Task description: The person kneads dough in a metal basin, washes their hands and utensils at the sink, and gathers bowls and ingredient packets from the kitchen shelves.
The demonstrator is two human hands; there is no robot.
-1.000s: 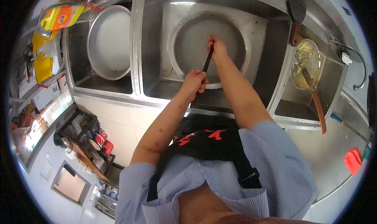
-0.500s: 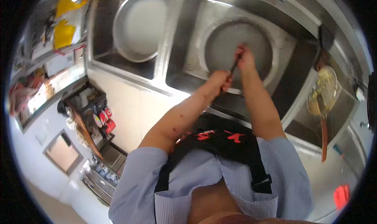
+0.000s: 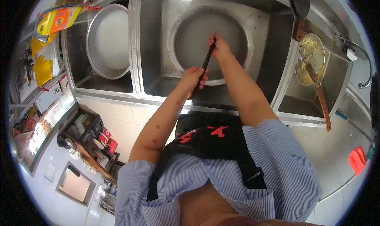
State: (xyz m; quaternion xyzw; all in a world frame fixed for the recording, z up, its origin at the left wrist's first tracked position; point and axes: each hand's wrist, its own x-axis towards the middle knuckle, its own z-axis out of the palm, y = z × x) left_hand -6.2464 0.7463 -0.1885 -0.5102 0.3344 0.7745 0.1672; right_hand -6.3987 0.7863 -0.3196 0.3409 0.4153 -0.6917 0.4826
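A slim bundle of black chopsticks (image 3: 208, 57) slants between my two hands over a large round metal basin (image 3: 248, 53) of cloudy water in the middle sink. My left hand (image 3: 193, 78) is closed around their lower part, near the basin's front rim. Farther in, my right hand (image 3: 219, 48) grips their upper end just above the water, and its fingertips are partly hidden. The exact number of sticks cannot be made out.
In the left sink stands a second metal basin (image 3: 90, 47) with whitish liquid. A food-smeared strainer (image 3: 310, 61) with a wooden handle lies across the right sink. Yellow gloves (image 3: 42, 70) hang at left; a red cloth-like item (image 3: 357, 160) lies at right.
My view has turned and shifted, so the sinks sit further left and more level. Both hands keep hold of the chopsticks, which show more clearly now.
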